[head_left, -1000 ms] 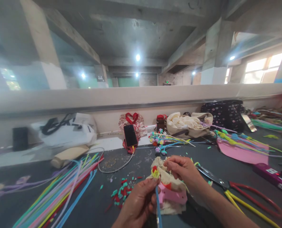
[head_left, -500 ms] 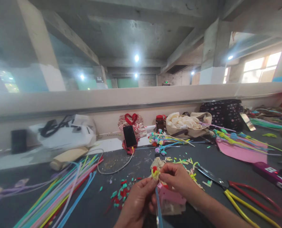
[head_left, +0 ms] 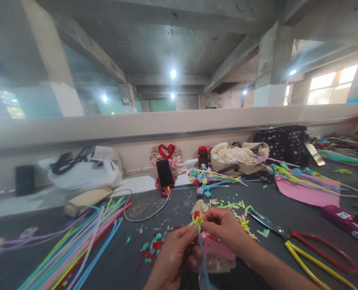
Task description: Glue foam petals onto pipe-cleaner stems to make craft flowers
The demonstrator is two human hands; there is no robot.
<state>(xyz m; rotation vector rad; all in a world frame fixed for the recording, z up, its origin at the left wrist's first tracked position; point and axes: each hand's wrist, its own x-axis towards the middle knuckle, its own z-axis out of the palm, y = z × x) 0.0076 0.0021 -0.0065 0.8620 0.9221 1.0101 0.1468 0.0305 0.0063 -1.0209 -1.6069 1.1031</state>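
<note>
At the front middle, a small pipe-cleaner flower (head_left: 197,218) with a red centre and yellow loops stands upright between my hands. A blue stem (head_left: 203,257) runs down from it. My left hand (head_left: 180,245) is closed, thumb and fingers pinching the flower just below its head. My right hand (head_left: 222,225) pinches at the yellow part from the right; its fingertips partly hide what they grip. Below my right hand lies a pink piece (head_left: 219,247) on something pale. Red and green clippings (head_left: 153,243) are scattered left of my hands, pale and yellow clippings (head_left: 242,215) behind the right one.
Large scissors (head_left: 287,235) with red and yellow handles lie open on the right. A bundle of coloured pipe cleaners (head_left: 85,245) lies left. Behind are a cabled phone (head_left: 164,174), several finished flowers (head_left: 204,183), a jar (head_left: 203,156), bags (head_left: 281,145) and a purple power strip (head_left: 346,223).
My hands stay almost in place around the flower. The yellow loops look drawn more upright around the red centre, and the blue stem has shifted slightly.
</note>
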